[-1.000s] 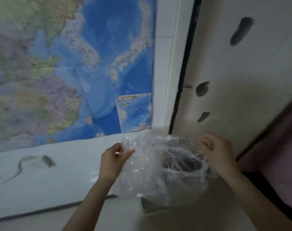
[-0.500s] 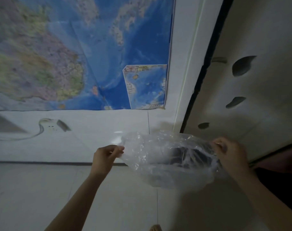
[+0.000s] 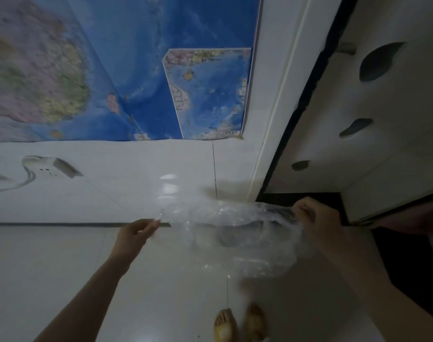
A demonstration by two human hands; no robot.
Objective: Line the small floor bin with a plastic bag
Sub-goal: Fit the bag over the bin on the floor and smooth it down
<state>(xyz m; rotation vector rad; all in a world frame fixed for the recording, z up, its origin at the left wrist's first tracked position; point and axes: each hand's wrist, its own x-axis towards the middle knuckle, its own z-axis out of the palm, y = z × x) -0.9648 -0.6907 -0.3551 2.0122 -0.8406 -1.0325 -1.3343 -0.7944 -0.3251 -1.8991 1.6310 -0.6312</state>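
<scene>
A clear, crinkled plastic bag (image 3: 237, 238) is stretched between my two hands above the floor. My left hand (image 3: 136, 234) pinches the bag's left edge between thumb and fingers. My right hand (image 3: 314, 218) grips the bag's right edge. A dark shape (image 3: 237, 236) shows faintly through the film below the bag's mouth; I cannot tell whether it is the small floor bin. The bag hangs down and bulges toward the lower right.
A large blue wall map (image 3: 136, 70) hangs above a white wall base. A white power strip (image 3: 50, 169) with its cable lies at the left. A white door frame (image 3: 279, 107) and a cabinet with dark cut-out handles (image 3: 378, 62) stand at right. My feet (image 3: 240, 322) are on the pale floor tiles.
The view has tilted downward, bringing the floor and my feet into sight. My hands have spread wider apart, pulling the bag's mouth open and lower.
</scene>
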